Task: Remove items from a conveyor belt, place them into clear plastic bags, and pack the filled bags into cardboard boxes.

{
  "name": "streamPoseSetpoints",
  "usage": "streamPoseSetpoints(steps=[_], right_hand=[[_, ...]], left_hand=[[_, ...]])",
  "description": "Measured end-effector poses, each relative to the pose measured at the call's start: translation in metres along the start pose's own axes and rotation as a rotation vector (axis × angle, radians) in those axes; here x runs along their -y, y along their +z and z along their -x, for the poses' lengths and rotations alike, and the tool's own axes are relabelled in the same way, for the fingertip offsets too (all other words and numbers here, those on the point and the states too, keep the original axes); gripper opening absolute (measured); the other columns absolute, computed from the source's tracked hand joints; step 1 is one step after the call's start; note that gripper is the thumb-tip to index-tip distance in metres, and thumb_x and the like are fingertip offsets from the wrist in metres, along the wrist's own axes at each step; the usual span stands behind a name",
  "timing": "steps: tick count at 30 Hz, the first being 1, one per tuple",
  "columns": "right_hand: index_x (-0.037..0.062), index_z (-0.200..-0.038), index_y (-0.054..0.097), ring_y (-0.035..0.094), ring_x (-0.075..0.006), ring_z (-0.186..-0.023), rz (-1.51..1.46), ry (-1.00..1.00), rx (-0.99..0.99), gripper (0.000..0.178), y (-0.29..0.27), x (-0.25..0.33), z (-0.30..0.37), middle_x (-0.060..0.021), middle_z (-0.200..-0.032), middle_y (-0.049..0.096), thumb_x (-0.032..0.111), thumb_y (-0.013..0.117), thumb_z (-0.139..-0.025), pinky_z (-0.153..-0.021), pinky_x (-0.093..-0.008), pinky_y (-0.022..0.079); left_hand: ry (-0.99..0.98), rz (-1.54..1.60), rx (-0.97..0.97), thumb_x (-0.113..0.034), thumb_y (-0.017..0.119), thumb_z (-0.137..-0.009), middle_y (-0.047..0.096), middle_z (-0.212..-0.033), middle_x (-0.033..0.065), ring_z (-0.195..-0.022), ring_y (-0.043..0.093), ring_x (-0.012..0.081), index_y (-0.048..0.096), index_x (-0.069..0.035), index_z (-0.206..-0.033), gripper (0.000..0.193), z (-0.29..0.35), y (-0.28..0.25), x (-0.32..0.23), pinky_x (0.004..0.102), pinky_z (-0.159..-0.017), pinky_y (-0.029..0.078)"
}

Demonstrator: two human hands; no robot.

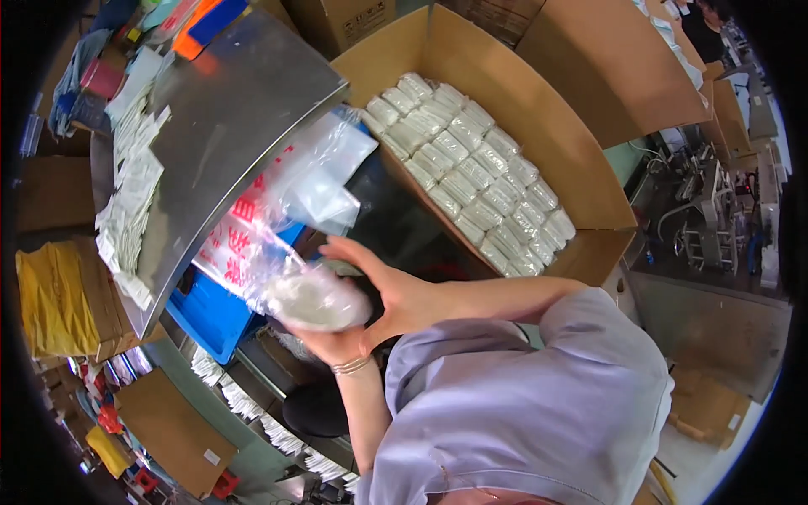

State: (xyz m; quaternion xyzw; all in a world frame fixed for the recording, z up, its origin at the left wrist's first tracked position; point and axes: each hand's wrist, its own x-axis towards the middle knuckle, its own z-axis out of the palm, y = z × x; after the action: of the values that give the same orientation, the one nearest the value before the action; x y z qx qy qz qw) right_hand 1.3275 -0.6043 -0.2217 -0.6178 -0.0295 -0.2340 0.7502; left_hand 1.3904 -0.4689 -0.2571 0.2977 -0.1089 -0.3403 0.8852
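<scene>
A blurred white bundle in clear plastic [316, 301] rests in my left hand [330, 343], which closes on it from below; a bracelet circles that wrist. My right hand [394, 290] is at the bundle's right side, with its index finger stretched out and apart from the thumb. Whether its palm touches the plastic I cannot tell. Just beyond the bundle lie clear plastic bags with red print [244, 244], above a blue tray [215, 320]. More clear bags [324, 189] hang over the table's edge.
To the right of the metal table [244, 93], an open cardboard box [539, 109] holds rows of white wrapped bundles [471, 160]. Folded white papers [135, 194] run along the table's left side. A black stool seat [316, 411] stands below my left forearm.
</scene>
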Motion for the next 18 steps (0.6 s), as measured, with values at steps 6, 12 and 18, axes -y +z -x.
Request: streamPoseSetpoints(steps=[6,12,18], right_hand=[[-0.0016,-0.12,0.043,0.054,-0.0163,-0.099,-0.106,0.376,-0.524,0.069,-0.095,0.029,0.004,-0.0089,-0.107,0.056,0.01,0.078,-0.061,-0.085,-0.0303,0.045],[-0.0002,-0.116,0.045,0.06,-0.0206,-0.091,0.486,0.349,-0.754,0.053,-0.307,-0.061,-0.017,-0.0099,-0.099,0.062,0.006,0.071,-0.07,-0.079,-0.0304,0.047],[0.004,-0.124,0.036,0.055,-0.0334,-0.097,1.29,0.143,-0.456,0.066,-0.388,-0.146,-0.11,-0.0153,-0.107,0.056,0.017,0.071,-0.069,-0.081,-0.038,0.046]], left_hand=[[-0.158,-0.434,-0.466,-0.025,0.043,-0.092,0.047,-0.119,0.0082,-0.107,0.048,0.0243,0.045,-0.004,-0.118,0.034,-0.049,0.079,0.085,0.0345,-0.095,0.036],[0.151,-1.822,0.015,-0.01,0.057,-0.081,0.052,-0.112,0.0124,-0.106,0.049,0.0289,0.052,-0.002,-0.106,0.026,-0.046,0.032,0.033,0.0386,-0.096,0.033],[0.13,-2.325,-0.153,-0.014,0.051,-0.082,0.057,-0.108,0.012,-0.114,0.044,0.0332,0.057,-0.003,-0.095,0.018,-0.01,-0.025,0.029,0.05,-0.103,0.017]])
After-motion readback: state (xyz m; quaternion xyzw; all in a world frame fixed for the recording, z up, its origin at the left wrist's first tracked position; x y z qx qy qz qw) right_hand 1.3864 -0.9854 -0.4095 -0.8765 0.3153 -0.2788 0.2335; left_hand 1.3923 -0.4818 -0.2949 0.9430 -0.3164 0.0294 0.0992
